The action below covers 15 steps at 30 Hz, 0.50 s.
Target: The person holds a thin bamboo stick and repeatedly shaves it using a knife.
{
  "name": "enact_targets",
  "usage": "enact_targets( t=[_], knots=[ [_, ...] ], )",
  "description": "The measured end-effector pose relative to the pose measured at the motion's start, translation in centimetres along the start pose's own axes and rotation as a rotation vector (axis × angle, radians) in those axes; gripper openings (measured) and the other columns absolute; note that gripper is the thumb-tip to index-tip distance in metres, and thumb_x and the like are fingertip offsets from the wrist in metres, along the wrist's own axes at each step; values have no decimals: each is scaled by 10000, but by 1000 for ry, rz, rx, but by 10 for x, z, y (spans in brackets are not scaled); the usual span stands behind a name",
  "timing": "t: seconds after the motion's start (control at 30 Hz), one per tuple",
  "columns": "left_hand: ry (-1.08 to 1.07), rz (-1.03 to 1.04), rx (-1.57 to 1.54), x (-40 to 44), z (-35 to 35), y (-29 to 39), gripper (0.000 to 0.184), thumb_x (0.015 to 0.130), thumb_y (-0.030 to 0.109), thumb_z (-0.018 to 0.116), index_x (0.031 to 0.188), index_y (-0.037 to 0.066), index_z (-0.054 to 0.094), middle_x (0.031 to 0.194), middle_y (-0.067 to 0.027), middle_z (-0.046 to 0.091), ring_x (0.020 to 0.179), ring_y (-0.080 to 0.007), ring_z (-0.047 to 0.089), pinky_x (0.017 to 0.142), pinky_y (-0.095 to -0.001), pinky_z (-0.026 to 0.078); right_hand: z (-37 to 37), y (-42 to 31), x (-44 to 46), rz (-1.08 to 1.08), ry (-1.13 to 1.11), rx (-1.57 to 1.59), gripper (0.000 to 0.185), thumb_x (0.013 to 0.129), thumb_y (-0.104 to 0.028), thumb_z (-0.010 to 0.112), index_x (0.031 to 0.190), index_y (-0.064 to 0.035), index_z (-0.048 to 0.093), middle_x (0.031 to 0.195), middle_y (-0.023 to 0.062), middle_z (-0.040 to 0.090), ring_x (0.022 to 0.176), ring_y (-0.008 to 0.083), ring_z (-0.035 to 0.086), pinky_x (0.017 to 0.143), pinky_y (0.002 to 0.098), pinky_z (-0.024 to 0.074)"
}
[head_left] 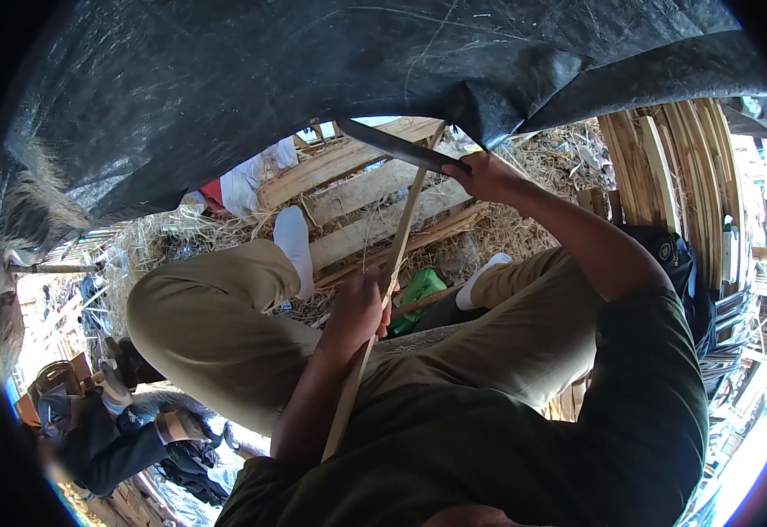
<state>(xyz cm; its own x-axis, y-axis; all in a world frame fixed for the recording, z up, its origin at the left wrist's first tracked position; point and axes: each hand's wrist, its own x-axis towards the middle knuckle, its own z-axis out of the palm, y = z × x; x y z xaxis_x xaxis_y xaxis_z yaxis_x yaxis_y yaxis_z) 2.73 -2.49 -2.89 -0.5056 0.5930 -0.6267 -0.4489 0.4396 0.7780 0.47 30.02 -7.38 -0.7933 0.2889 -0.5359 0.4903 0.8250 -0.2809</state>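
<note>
My right hand [489,178] is closed around the dark handle of a machete [392,147]. Its long blade points away to the left, crossing the upper part of a thin wooden strip [407,211]; whether edge and wood touch, I cannot tell. Lower down, my left hand [360,307] is wrapped round the middle of that strip. The strip slants from beneath the black sheet, between my bent legs, down to my left forearm and shirt. Near my left hand, a green plastic bag [424,285] lies on the ground between my legs.
A black plastic sheet [252,79] hangs low in front. Beneath it are wooden boards [357,193] and straw [524,224]. Split wood strips [682,167] are stacked at the right, beside a dark bag [677,263]. Another person's legs [129,452] show at lower left.
</note>
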Motion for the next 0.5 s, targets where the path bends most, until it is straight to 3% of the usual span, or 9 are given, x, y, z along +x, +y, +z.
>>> enact_targets(
  t=[0.1, 0.2, 0.23, 0.33, 0.37, 0.5],
  knots=[
    [15, -54, -23, -4, 1, 8, 414, 1050, 275, 274, 987, 18, 591, 503, -27, 458, 371, -117, 420, 392, -285, 365, 13, -15, -25, -151, 7, 119, 547, 973, -544, 520, 949, -32, 711, 783, 188, 673, 738, 341, 676, 694, 467, 508],
    [15, -51, 2, -8, 2, 6, 450, 1064, 303, 259, 990, 10, 593, 499, -28, 456, 365, -119, 419, 389, -284, 372, 15, -26, -35, -315, 0, 19, 533, 975, -534, 521, 961, -37, 713, 792, 195, 672, 747, 345, 674, 704, 473, 508],
    [11, -26, -12, -5, 2, 1, 464, 1069, 315, 253, 992, 9, 592, 499, -27, 455, 364, -119, 419, 388, -282, 374, 16, -24, -29, -328, 45, 6, 526, 982, -524, 520, 961, -34, 711, 762, 180, 668, 709, 307, 678, 682, 458, 514],
    [8, 24, -10, -7, 0, 1, 485, 1075, 333, 242, 995, 5, 590, 500, -25, 455, 362, -119, 417, 388, -278, 376, -4, -19, -13, 46, -107, 166, 593, 989, -578, 444, 1056, -49, 701, 918, 231, 684, 936, 332, 693, 849, 463, 530],
    [7, 41, -1, -7, -1, 3, 489, 1075, 336, 240, 996, 4, 590, 501, -25, 455, 361, -119, 416, 388, -277, 376, -7, -17, -17, 59, -133, 214, 608, 991, -578, 442, 1047, -30, 699, 890, 243, 686, 903, 331, 700, 830, 462, 529],
    [11, -70, -21, -10, 2, 10, 433, 1059, 288, 261, 1000, 3, 581, 528, -33, 467, 386, -112, 427, 395, -275, 377, 17, -50, -54, -262, -174, 107, 569, 996, -545, 465, 1031, -23, 689, 818, 214, 680, 831, 335, 694, 770, 468, 517]
  ],
)
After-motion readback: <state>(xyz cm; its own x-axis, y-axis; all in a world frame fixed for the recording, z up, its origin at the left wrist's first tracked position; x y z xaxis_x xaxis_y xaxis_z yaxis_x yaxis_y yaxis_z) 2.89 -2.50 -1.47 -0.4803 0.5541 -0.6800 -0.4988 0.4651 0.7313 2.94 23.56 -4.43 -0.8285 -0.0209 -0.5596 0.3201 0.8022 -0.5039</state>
